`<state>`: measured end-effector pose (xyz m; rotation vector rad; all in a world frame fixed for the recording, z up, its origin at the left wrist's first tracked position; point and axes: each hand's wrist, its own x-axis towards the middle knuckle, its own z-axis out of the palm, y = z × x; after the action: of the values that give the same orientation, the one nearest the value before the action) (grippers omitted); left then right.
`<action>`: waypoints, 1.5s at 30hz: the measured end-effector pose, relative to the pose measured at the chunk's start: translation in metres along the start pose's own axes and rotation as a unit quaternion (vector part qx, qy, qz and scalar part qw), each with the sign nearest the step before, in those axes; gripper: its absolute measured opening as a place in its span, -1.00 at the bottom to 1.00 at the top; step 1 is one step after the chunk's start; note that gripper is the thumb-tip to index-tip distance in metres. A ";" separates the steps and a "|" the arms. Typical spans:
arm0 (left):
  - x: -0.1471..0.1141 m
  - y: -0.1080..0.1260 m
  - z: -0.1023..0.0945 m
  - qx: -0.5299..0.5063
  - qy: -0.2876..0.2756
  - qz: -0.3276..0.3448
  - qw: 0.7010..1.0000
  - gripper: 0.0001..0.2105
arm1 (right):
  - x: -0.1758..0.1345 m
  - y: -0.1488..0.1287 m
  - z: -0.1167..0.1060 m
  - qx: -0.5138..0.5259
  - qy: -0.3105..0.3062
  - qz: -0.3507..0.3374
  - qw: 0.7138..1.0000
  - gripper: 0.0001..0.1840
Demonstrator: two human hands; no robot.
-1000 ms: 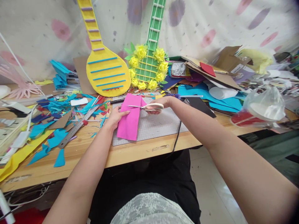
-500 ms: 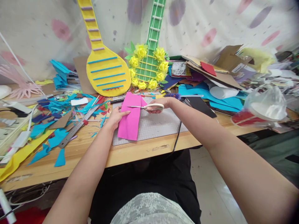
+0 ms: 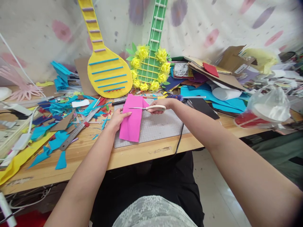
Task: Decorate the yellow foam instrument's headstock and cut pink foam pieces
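Note:
My left hand (image 3: pixel 118 118) grips the left edge of a folded sheet of pink paper (image 3: pixel 131 127), thumb on top and the other fingers behind it. In my right hand (image 3: pixel 161 104) is a pair of scissors (image 3: pixel 157 108) with off-white handles. Their blades reach leftward across the paper, and a flap of pink stands at the cut edge on the right. The sheet is held over a grey cutting mat (image 3: pixel 163 127) near the front of the wooden table (image 3: pixel 139 153).
Behind stand a yellow lute-shaped craft (image 3: pixel 111 69) and a green one (image 3: pixel 151 60) ringed with yellow paper flowers. Blue scraps (image 3: pixel 59 138) and a metal ruler (image 3: pixel 78 129) lie left. Rightward are a black phone-like slab (image 3: pixel 203 108), stacked cardboard and a bagged red-and-white cup (image 3: pixel 260 110).
Almost nothing differs. Both hands, the scissors and the pink paper stay in nearly the same place.

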<state>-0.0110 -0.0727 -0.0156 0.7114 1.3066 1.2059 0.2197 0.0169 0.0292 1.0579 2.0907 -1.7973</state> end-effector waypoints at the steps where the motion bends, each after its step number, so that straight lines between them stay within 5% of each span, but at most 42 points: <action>1: -0.001 0.001 0.000 0.000 0.000 -0.009 1.000 -0.65 | 0.000 0.001 -0.001 -0.002 0.001 -0.004 1.000 -0.46; 5: -0.004 0.004 0.002 0.009 0.008 -0.051 0.999 -0.89 | 0.001 0.003 -0.003 0.002 -0.006 -0.011 1.000 -0.48; 22: -0.015 0.007 0.011 -0.030 -0.022 -0.056 0.998 -0.91 | 0.011 0.002 -0.002 -0.013 -0.106 -0.100 0.989 -0.40; 45: -0.013 0.002 0.011 -0.033 -0.032 -0.056 0.997 -0.89 | 0.014 0.004 0.000 0.037 -0.042 -0.017 0.998 -0.44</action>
<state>0.0009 -0.0815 -0.0075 0.6162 1.2311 1.1213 0.2118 0.0221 0.0184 0.9528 2.0207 -1.9145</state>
